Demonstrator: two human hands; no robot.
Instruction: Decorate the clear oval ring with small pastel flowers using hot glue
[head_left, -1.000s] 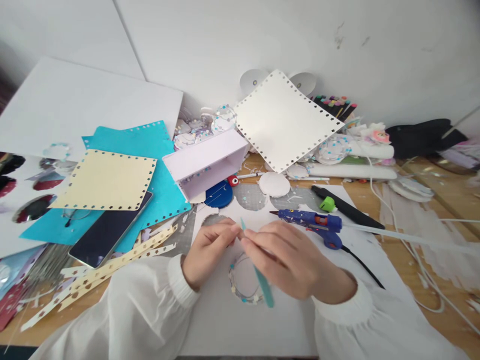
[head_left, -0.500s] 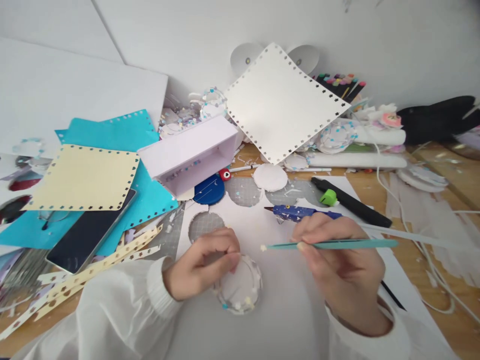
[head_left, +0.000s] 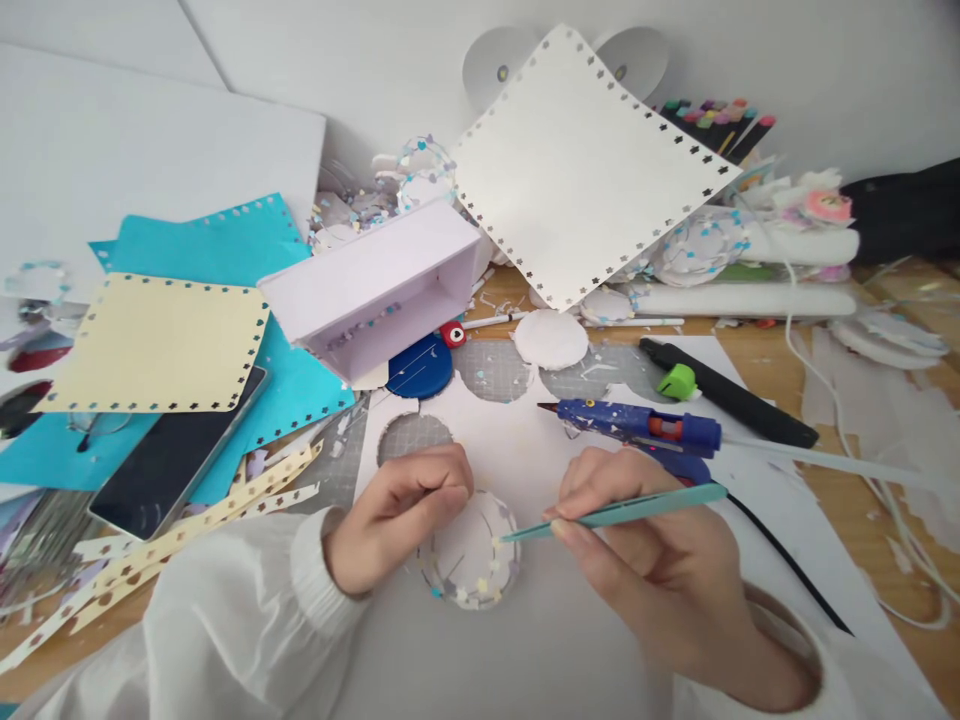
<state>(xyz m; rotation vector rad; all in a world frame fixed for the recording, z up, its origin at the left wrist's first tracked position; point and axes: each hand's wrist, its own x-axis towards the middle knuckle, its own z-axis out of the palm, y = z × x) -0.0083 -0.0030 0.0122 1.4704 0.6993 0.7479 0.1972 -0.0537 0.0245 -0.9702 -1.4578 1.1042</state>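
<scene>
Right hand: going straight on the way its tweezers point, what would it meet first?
Probably the decorated ring: the tips of the tweezers in the right hand appear at its edge, though one view leaves depth, and whether they touch, unclear.

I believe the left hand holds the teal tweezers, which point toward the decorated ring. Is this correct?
Not the left hand: the head view shows the right hand holding the teal tweezers. They do point toward the decorated ring.

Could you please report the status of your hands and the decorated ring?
Right hand gripping teal tweezers, tips at right side of decorated ring. Left hand at ring's upper left. Blue glue gun beyond right hand, clear of ring.
</scene>
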